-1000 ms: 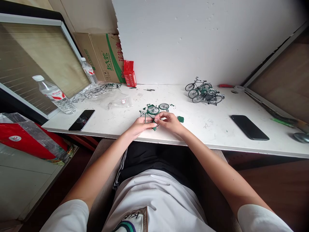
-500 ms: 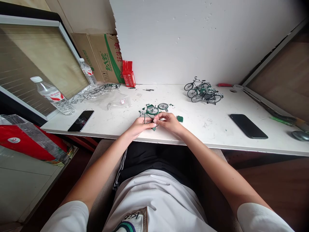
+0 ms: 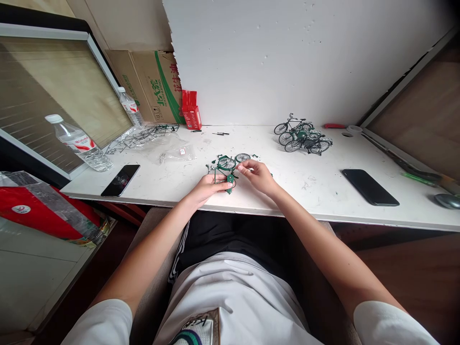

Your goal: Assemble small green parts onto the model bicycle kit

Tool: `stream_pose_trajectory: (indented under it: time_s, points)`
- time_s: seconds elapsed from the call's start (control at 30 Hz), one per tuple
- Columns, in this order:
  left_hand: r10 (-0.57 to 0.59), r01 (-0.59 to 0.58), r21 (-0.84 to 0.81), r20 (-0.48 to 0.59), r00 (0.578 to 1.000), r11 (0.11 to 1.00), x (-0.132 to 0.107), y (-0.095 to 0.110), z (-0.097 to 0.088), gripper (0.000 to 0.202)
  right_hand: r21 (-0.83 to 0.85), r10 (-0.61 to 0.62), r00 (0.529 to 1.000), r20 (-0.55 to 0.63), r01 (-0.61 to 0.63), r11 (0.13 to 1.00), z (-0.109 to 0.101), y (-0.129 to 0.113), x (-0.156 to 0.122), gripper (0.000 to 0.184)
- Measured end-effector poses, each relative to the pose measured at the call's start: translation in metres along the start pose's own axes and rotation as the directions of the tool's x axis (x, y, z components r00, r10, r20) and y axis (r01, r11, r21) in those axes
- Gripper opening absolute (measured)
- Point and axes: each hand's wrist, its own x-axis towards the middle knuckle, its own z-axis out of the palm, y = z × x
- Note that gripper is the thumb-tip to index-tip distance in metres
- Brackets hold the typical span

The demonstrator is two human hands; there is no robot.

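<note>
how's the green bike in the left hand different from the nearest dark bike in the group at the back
The green bike is held by the left hand; the dark bike stands on the desk. The green bike looks mainly green, while the dark bike looks mostly black. Both are bicycle models.

Two water bottles (image 3: 81, 144) over at the left | red box (image 3: 191, 115) beside a printed brown carton (image 3: 145, 84) | dark phones (image 3: 370, 187) lying either side
</note>
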Motion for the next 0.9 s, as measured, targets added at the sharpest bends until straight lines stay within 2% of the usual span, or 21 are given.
stream_pose_trajectory:
  time_s: [0.07, 0.13, 0.23, 0.3, 0.4, 0.57, 0.63, 0.7, 0.8, 0.9]
  points:
    - [-0.006, 0.006, -0.011, -0.010, 1.000, 1.000, 0.000, 0.000, 0.000, 0.045, -0.188, -0.040, 0.997, -0.062, 0.028, 0.982, -0.013, 0.004, 0.003, 0.045]
    - [-0.008, 0.008, -0.021, -0.016, 1.000, 1.000, 0.000, 0.000, 0.001, 0.045, -0.378, -0.088, 0.994, -0.064, 0.058, 0.924, -0.027, 0.011, 0.006, 0.040]
    - [-0.011, 0.010, -0.034, -0.021, 1.000, 0.999, 0.000, 0.001, 0.001, 0.047, -0.551, -0.058, 0.997, -0.053, 0.020, 0.834, -0.046, 0.025, 0.008, 0.031]
    - [-0.014, 0.013, -0.036, -0.024, 1.000, 0.999, 0.000, 0.001, 0.001, 0.047, -0.615, -0.019, 0.997, -0.080, -0.034, 0.787, -0.055, 0.035, 0.008, 0.028]
    - [-0.016, 0.015, -0.038, -0.025, 1.000, 0.999, -0.001, 0.002, 0.002, 0.046, -0.641, -0.013, 0.997, -0.075, -0.039, 0.766, -0.060, 0.045, 0.007, 0.027]
    - [-0.012, 0.010, -0.048, -0.030, 0.999, 0.999, 0.000, -0.001, 0.000, 0.046, -0.675, -0.030, 0.997, -0.073, -0.027, 0.738, -0.053, 0.040, 0.006, 0.020]
    - [-0.010, 0.009, -0.047, -0.026, 1.000, 0.999, 0.001, -0.002, 0.000, 0.046, -0.663, -0.026, 0.993, -0.113, -0.056, 0.746, -0.050, 0.030, 0.006, 0.019]
    - [-0.009, 0.008, -0.048, -0.022, 1.000, 0.999, 0.001, -0.003, -0.001, 0.046, -0.574, -0.006, 0.981, -0.192, -0.107, 0.812, -0.047, 0.019, 0.006, 0.021]
    - [-0.017, 0.015, -0.060, -0.024, 1.000, 0.998, 0.002, -0.003, -0.002, 0.047, -0.325, -0.029, 0.959, -0.282, -0.068, 0.943, -0.042, 0.002, 0.008, 0.029]
    - [-0.020, 0.019, -0.070, -0.022, 1.000, 0.997, 0.001, -0.002, -0.003, 0.048, -0.086, -0.027, 0.962, -0.271, 0.004, 0.996, -0.034, -0.010, 0.009, 0.042]
